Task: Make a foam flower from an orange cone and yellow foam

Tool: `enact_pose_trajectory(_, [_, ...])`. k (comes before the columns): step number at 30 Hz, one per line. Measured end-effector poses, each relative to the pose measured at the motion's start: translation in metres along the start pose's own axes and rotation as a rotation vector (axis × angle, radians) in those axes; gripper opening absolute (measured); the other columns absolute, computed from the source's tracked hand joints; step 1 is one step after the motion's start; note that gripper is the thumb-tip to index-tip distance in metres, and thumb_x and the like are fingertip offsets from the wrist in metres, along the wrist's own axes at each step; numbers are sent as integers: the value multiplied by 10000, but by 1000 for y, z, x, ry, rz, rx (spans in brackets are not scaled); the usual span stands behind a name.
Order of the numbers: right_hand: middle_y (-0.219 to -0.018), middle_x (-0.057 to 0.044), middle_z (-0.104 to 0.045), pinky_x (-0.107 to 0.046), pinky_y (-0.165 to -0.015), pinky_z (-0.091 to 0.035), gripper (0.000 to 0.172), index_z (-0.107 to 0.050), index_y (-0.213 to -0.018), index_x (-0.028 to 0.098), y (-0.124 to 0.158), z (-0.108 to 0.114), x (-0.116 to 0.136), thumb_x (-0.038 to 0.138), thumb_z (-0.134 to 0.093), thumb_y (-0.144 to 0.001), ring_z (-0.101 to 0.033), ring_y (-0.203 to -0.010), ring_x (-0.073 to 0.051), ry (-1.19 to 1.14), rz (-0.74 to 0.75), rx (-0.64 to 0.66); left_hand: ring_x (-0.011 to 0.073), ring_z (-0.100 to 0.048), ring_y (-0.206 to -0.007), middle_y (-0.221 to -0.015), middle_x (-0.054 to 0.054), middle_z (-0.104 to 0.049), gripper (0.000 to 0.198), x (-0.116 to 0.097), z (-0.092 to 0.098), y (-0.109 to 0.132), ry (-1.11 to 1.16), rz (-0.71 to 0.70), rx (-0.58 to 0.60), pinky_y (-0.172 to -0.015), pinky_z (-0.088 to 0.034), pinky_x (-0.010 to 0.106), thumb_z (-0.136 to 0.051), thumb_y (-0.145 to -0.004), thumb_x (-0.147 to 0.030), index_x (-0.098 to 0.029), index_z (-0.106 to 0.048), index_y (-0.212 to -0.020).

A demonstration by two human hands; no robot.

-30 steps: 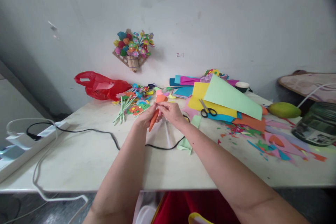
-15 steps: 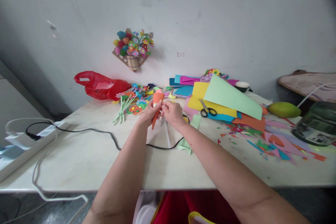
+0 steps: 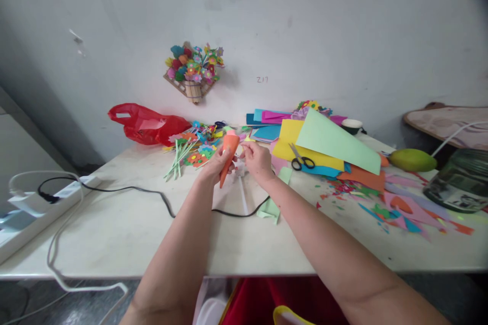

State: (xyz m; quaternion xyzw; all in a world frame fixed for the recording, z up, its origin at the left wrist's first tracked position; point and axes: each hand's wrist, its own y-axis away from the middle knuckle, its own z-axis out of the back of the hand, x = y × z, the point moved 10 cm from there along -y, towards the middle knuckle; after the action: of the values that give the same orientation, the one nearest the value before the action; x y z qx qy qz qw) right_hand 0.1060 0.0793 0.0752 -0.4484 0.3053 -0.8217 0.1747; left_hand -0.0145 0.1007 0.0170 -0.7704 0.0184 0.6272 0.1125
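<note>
In my left hand [image 3: 218, 161] is a rolled orange cone [image 3: 230, 144], its narrow tip pointing down toward me and pink and green showing at its wide top. The fingers wrap round its middle. To the right, my right hand [image 3: 256, 158] is closed in a pinch a little apart from the cone; whatever sits between its fingertips is too small to make out. Below the hands a translucent white stick [image 3: 243, 195] lies on the table [image 3: 137, 233], its far end leading to something partly hidden behind the fingers. A black cable [image 3: 232, 214] runs past it.
Scissors [image 3: 302, 157] rest on coloured sheets [image 3: 339, 142] at right, near paper scraps [image 3: 404, 213] and a glass jar [image 3: 459, 180]. Pale green stems [image 3: 178, 158], paper flowers [image 3: 198, 157] and a red plastic bag [image 3: 147, 124] are at left. A power strip [image 3: 64, 198] edges the table.
My right hand has drawn away from the orange cone, slightly to the right and up. The left hand still holds the cone in nearly the same place.
</note>
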Motion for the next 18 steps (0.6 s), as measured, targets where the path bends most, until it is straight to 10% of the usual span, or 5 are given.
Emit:
enact_pose_trajectory(7, [-572, 24, -598, -231, -486, -418, 254, -526, -686, 204, -4, 4, -30, 427, -500, -804, -510, -412, -104, -358, -172, -89, 66, -388, -324, -588, 29, -549, 738, 9, -1, -1, 215, 158, 22, -310, -281, 192, -160, -699, -799, -157, -513, -792])
enact_pose_trajectory(18, [-646, 15, -612, -213, -397, -366, 189, -502, -729, 195, -6, 6, -56, 375, -472, -778, -484, -393, -82, -630, -354, -120, 83, -402, -316, -533, 38, -545, 751, 13, 0, -4, 202, 144, -4, -305, -284, 200, -185, -660, -827, -156, -495, -791])
